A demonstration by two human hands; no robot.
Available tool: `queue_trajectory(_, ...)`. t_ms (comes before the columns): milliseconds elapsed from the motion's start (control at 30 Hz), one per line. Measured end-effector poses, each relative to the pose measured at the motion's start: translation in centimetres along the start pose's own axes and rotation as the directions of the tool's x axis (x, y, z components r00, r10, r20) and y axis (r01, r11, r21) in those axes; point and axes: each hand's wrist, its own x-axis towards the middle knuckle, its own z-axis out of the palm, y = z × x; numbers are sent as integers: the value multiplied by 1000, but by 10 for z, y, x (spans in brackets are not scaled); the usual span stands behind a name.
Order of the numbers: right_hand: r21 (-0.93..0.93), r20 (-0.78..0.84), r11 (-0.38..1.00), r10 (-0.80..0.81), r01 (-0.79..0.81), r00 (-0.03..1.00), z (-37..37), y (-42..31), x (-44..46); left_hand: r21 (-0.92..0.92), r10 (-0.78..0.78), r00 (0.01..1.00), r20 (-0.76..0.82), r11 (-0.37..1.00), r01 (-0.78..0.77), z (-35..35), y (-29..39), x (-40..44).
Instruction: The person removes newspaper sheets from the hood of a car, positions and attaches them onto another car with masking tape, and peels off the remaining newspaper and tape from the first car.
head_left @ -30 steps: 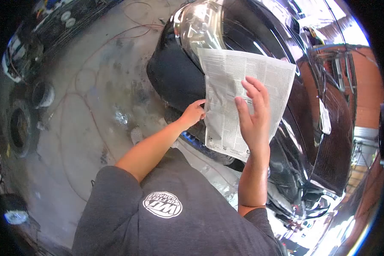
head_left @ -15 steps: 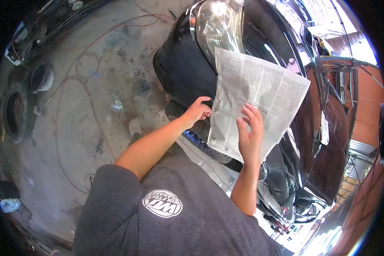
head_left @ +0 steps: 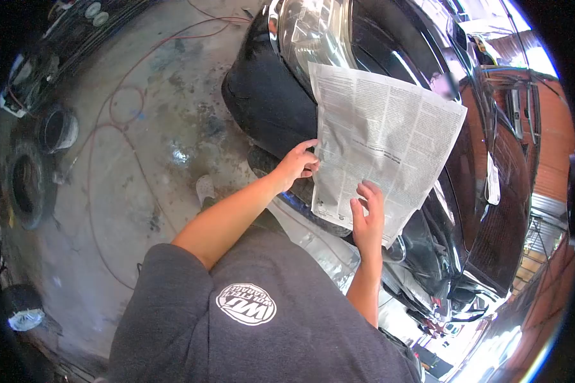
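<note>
Newspaper spread against car, seemingly unsecured below | left hand curled, hold unclear | right hand half-opened, nothing held

Floor: I'm seeing stained grey concrete spreading leftward.
Panelling: rust-red is lining the far right.
Light: white glare is showing upper and lower right.

A grey-white newspaper sheet, printed in columns of small dark text, lies spread out and lightly wrinkled over the black car. One corner reaches the headlight.
</note>
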Motion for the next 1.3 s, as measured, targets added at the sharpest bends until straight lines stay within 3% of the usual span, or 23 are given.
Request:
queue_trajectory(100,-14,-14,1000,7,-7,1000,-2,7,-7,-63,-46,999,7,997,46,3,5,-1)
queue_trajectory(300,-10,-9,999,33,-33,999,2,11,-18,43,-67,998,-21,997,67,7,8,-8)
queue_trajectory(700,55,65,997,58,-61,996,12,15,-20,-15,-129,992,12,991,129,-4,11,5)
queue_trajectory(800,66,85,998,16,-21,996,17,10,-11,-84,-115,991,66,989,121,-10,9,7)
queue_trajectory(900,55,86,998,-23,18,996,18,4,-3,-23,-61,998,16,998,61,-13,6,6)
queue_trajectory(1000,36,73,999,-36,34,997,14,-2,3,196,135,985,-103,974,-113,-12,-4,3)
queue_trajectory(1033,33,70,999,-35,32,997,13,-1,3,394,214,974,-79,904,-166,-12,-10,0)
queue_trajectory(1100,23,67,999,-31,29,997,12,0,0,728,345,939,20,639,-250,-10,-13,-9)
queue_trajectory(1133,16,68,999,-30,29,997,11,0,-3,814,331,943,41,535,-224,-7,-13,-11)
queue_trajectory(1233,16,61,1000,-11,10,998,11,2,-11,945,341,936,84,271,-183,0,-14,-12)
queue_trajectory(1300,22,58,1000,7,-8,998,11,5,-17,953,303,950,75,259,-158,5,-12,-14)
